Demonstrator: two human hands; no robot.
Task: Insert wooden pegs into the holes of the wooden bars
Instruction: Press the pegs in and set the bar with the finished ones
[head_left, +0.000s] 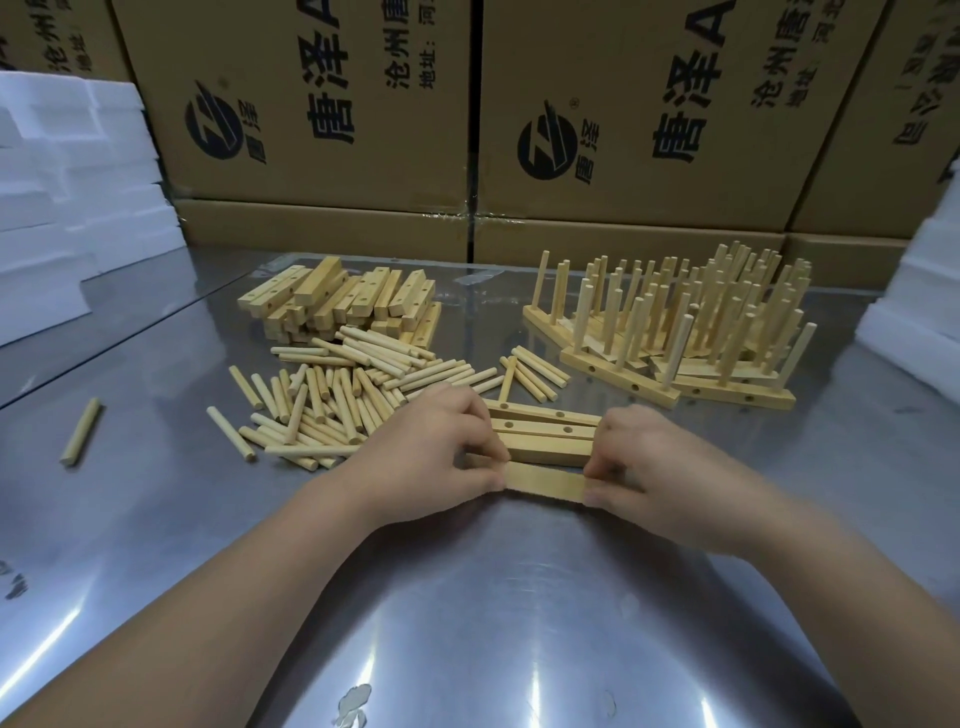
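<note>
Brown cardboard cartons (322, 104) printed with black characters are standing as a wall behind a shiny stainless-steel table (467, 597). Stacks of white foam blocks (67, 208) are flanking it at the far left and right.

Near the table's middle, the left hand (431, 457) and the right hand (660, 467) are holding one pale rectangular wooden bar (543, 482) between them. Each hand is pinching one end of it with curled fingers and thumb. The bar is lying lengthwise from hand to hand, with a plain long face turned toward the camera. Whether it is resting on the steel or hanging just above it, I cannot tell.

Just beyond the grip, close against the held bar, two more drilled wooden bars (543, 431) are lying side by side with their round holes facing up. Beyond the left hand and spreading out to its left, a loose heap of short round wooden pegs (332, 400) is sprawling over the table. Farther back behind that heap, a pile of bare drilled bars (343, 301) is sitting. Beyond the right hand, well back from the grip, a cluster of finished bars with upright pegs (691, 322) is standing on the table. Far out to the left of the grip, well apart from everything else, a single stray peg (80, 431) is lying alone on the steel.
</note>
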